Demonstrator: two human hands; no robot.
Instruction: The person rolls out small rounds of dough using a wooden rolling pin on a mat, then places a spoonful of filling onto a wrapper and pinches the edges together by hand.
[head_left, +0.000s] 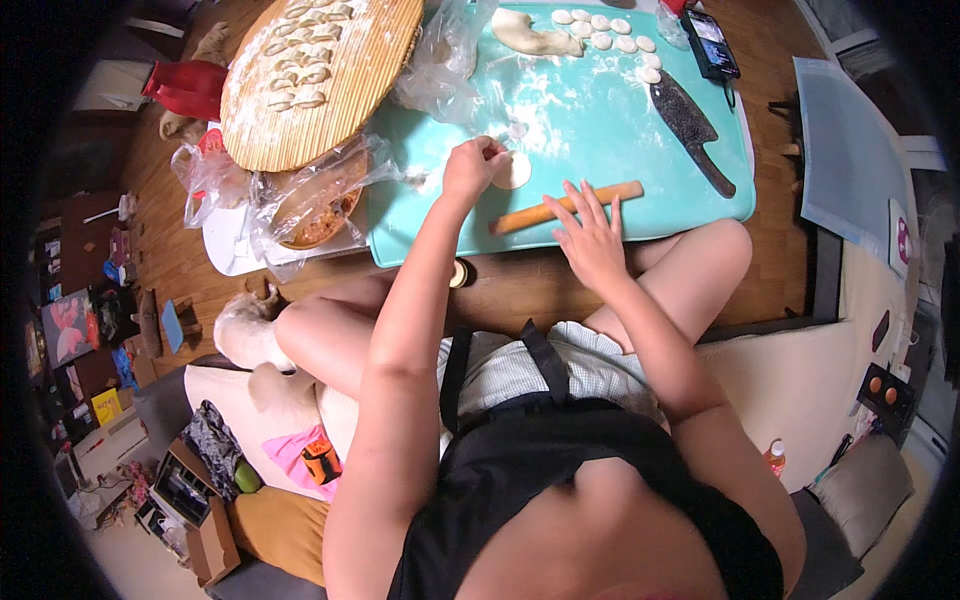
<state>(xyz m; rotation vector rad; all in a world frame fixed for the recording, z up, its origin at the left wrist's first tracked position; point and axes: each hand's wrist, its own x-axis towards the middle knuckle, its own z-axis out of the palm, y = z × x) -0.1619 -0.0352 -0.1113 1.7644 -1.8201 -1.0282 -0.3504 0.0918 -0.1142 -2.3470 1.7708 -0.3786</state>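
Note:
With thumb and fingertips, my left hand (471, 169) pinches the edge of a thin round dough wrapper (515, 172) lying on the floured turquoise mat (442, 232). Just in front of the wrapper, a wooden rolling pin (523, 218) lies slantwise. The spread fingers of my right hand (592, 238) rest flat across its right half, not wrapped around it. Small white dough pieces (601, 40) and a thick curved dough roll (534, 36) lie at the mat's far side. A dark-bladed cleaver (688, 124) is on the right, its handle towards me.
A round straw tray (360, 90) with several folded dumplings (300, 52) overhangs a bowl of filling (321, 221) partly covered by clear plastic (274, 214). Another plastic bag (442, 75) lies beside the tray. A phone (711, 46) sits at the far right corner. A light-furred animal (244, 330) is by my left knee.

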